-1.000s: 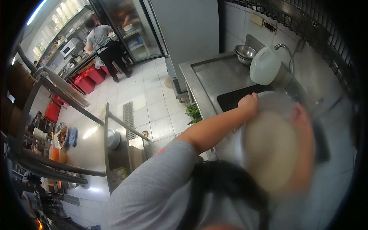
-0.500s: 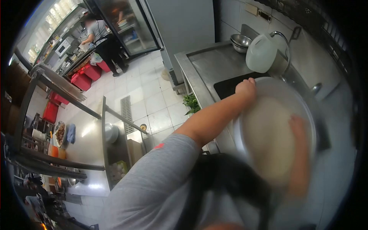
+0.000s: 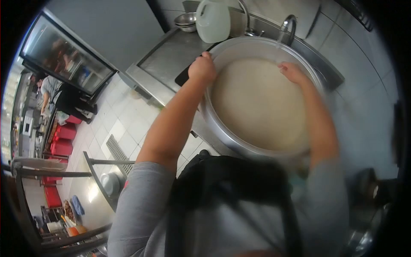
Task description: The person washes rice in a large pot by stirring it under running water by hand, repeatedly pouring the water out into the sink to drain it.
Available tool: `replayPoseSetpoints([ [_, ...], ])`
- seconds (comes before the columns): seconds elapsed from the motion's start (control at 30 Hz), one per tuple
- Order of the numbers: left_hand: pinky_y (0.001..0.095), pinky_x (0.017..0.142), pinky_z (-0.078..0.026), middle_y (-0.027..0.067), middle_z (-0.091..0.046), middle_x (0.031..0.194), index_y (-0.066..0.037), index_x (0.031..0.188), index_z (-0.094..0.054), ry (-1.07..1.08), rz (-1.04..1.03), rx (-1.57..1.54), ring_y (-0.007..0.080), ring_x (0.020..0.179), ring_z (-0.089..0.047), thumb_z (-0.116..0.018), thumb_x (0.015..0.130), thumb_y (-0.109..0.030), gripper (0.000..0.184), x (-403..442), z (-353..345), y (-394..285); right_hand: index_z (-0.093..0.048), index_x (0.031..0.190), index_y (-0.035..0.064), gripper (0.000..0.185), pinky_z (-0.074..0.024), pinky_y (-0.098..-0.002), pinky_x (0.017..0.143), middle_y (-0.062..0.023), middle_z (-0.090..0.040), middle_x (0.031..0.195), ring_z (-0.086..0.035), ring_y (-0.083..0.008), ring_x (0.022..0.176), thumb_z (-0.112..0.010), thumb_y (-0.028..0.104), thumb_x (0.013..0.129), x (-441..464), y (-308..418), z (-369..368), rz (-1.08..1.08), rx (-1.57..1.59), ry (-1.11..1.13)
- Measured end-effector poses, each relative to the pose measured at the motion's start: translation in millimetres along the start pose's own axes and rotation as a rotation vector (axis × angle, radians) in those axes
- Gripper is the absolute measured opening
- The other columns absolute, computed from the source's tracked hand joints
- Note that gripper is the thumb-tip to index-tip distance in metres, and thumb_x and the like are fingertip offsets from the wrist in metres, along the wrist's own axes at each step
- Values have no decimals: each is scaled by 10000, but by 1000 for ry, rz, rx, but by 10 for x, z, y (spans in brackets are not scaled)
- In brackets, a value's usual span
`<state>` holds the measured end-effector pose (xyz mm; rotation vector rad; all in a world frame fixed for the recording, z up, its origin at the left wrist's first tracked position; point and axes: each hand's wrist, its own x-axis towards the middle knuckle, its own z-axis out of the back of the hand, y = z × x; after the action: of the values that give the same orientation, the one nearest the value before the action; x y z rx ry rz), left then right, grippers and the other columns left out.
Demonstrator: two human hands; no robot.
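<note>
A large metal pot (image 3: 205, 100), filled with cloudy, whitish liquid (image 3: 259, 103), stands in front of me at the sink. My left hand (image 3: 202, 68) is closed round its left rim. Over the far right part of the liquid is my right hand (image 3: 293, 72), its fingers slightly bent and apart, holding nothing that I can see. Whether its fingertips touch the surface is unclear. A curved faucet (image 3: 291, 26) rises behind the pot, and a thin stream of water seems to fall from it near my right hand.
On the steel counter (image 3: 165, 60) left of the pot stand a translucent plastic jug (image 3: 213, 23) and stacked metal bowls (image 3: 186, 21). A co-worker (image 3: 64, 96) bends near a glass-door fridge (image 3: 64, 49). A metal worktable (image 3: 87, 188) is at lower left, with a floor drain (image 3: 117, 152) beyond.
My view has turned rightward, so the pot and faucet now sit nearer the middle. My right hand has moved to the pot's far side. My left hand stays on the rim.
</note>
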<state>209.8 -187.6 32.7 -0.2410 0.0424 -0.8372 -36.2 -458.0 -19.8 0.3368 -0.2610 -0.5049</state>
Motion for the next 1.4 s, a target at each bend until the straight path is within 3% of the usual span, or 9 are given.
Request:
replayPoseSetpoints([
  [0.17,410,816,-468,209,-593,1010,1,1146,-379,11,-3,23,345,969,-572,-609,716,-226,538,-18,34,-6,-597,1015,49,398,-481,-383,752,-158,-626,948,-598,-303,866,-522,387,818,57,-207,1,-203,-265,163],
  [0.23,410,814,-468,208,-592,1011,1,1154,-375,41,12,16,347,968,-571,-610,714,-231,550,-35,75,-30,-570,1067,40,530,-484,-413,723,-145,-621,959,-590,-288,857,-478,499,820,-13,29,166,-487,157,344],
  [0.27,402,831,-466,236,-575,1038,17,1089,-403,43,-18,30,354,983,-571,-464,808,-177,347,-107,139,-70,-557,1093,35,595,-486,-428,709,-139,-619,964,-587,-280,852,-456,556,821,-10,230,292,-624,362,428],
  [0.33,402,829,-467,233,-584,1021,20,1085,-408,32,-32,34,354,975,-575,-462,808,-167,338,-82,113,-37,-504,1164,18,759,-481,-457,683,-168,-572,1022,-556,-272,857,-371,670,799,-121,682,418,-526,692,603],
  [0.5,425,804,-468,215,-600,978,20,1117,-395,12,-39,3,357,950,-574,-586,717,-194,493,44,-15,44,-353,1315,2,995,-408,-554,833,-304,-372,1278,-416,-442,1141,-259,795,721,-147,1348,238,-469,511,987],
  [0.6,419,805,-469,214,-599,981,19,1103,-397,17,-40,-1,356,952,-575,-583,720,-190,474,28,-13,58,-231,1369,14,1040,-280,-628,915,-308,-209,1372,-222,-469,1265,-254,813,703,-124,1463,107,-509,469,1076],
  [0.8,408,821,-465,210,-603,979,14,1105,-394,30,1,-4,357,964,-573,-562,743,-161,436,27,-5,26,-178,1390,47,1038,-202,-640,951,-297,-76,1409,-50,-444,1313,-266,816,698,-235,1518,-150,-602,435,1085],
  [1.3,418,800,-478,235,-593,1007,22,1094,-411,-7,-3,-58,358,958,-582,-429,808,-99,311,-62,67,2,-182,1398,100,1013,-237,-625,951,-303,-153,1391,-126,-463,1295,-327,807,688,-337,1642,-206,-589,228,1016],
  [1.4,411,800,-478,233,-594,1006,24,1099,-401,17,-5,-34,356,956,-583,-434,803,-101,323,-50,59,11,-221,1396,152,960,-105,-522,1037,-144,-106,1462,-94,-308,1348,-405,776,689,-365,1701,-148,-737,284,1006],
])
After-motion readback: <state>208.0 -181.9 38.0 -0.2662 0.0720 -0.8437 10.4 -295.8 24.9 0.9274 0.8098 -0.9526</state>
